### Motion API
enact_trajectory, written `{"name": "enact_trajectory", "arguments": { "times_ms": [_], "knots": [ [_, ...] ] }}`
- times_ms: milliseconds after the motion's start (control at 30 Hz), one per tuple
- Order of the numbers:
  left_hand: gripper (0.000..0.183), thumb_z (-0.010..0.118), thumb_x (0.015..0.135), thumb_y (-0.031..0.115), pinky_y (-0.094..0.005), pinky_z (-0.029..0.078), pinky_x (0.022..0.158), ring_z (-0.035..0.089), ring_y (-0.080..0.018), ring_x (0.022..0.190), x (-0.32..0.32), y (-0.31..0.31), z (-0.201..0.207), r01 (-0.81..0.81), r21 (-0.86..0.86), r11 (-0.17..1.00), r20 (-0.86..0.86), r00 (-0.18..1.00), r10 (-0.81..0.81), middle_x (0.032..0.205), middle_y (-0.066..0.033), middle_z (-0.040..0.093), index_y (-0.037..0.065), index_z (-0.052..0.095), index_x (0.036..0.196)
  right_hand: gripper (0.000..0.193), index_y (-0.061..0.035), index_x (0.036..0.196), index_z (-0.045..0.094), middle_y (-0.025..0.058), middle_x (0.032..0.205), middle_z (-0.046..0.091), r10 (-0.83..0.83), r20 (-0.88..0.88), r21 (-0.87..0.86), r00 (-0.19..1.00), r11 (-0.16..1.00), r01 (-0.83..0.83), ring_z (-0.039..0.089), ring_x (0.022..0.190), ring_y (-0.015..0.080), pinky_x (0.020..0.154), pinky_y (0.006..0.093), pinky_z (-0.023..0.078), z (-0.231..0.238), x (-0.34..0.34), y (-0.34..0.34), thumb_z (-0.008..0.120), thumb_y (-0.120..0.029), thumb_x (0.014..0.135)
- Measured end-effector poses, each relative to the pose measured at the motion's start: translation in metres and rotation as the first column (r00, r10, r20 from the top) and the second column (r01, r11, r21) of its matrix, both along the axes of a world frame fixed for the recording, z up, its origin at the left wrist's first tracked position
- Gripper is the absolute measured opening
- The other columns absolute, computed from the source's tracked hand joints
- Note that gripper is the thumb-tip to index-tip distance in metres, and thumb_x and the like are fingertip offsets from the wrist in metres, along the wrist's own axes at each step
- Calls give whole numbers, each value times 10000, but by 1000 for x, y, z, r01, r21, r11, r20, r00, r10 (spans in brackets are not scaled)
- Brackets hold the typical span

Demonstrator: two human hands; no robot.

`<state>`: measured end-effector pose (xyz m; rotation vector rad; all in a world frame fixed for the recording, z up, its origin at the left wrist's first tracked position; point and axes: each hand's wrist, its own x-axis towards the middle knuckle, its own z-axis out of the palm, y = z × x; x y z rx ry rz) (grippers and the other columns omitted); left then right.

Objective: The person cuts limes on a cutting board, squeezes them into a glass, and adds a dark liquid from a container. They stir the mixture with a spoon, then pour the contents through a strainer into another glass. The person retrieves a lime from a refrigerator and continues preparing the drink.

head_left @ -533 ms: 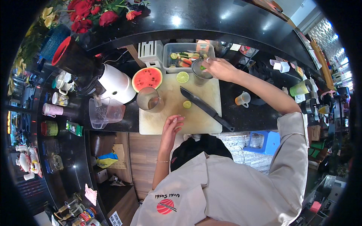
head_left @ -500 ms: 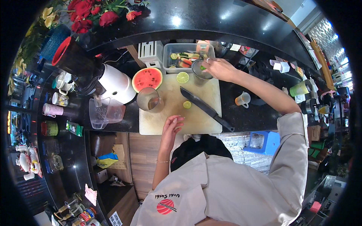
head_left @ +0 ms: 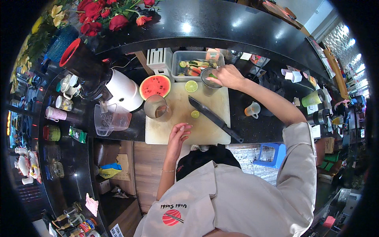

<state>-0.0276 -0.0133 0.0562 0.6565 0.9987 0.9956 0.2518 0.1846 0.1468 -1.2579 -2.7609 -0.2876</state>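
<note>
My right hand [head_left: 229,76] is closed at the rim of a clear cup [head_left: 210,90] at the board's far right corner. A bit of green lime [head_left: 213,75] shows at its fingertips, over the cup's mouth. Over the near part of the white cutting board [head_left: 158,135], my left hand [head_left: 180,132] holds nothing, its fingers loosely bent and apart. On the board lie a large lime half [head_left: 191,86], a small cut lime piece [head_left: 195,114] and a black knife [head_left: 215,119], slanting toward the near right. Another clear cup [head_left: 156,109] stands at the left.
Half a watermelon [head_left: 155,87] sits at the board's far left corner, beside a white juicer [head_left: 124,91] and a clear plastic jug [head_left: 112,120]. Behind the board is a bin of fruit scraps [head_left: 192,73]. A small orange-and-white measuring cup [head_left: 252,110] stands to the right.
The view has shifted slightly. My right hand remains at the cup's rim with its fingers turned a little, and the left hand has hardly moved.
</note>
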Motion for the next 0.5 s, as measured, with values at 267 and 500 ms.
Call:
{"name": "enact_trajectory", "arguments": {
  "times_ms": [267,500],
  "knots": [
    [258,531,1020,275,-260,436,859,599,-117,992,-2,9,3,1,44,999,19,1000,-2,1187,-54,658,113,563,1219,452,-25,863,651,137,732,647,-377,-460,-306,804,917,255,660,732,324,663,419,491,-4,6,-9,545,-446,991],
    [269,528,1021,281,-274,435,874,599,-120,994,-7,3,-1,-38,-13,999,-38,999,37,1185,-54,659,110,559,1226,542,56,1202,630,82,983,691,-477,-738,-586,477,804,-103,637,908,158,810,324,505,-19,-4,58,589,-437,982]
  ]
}}
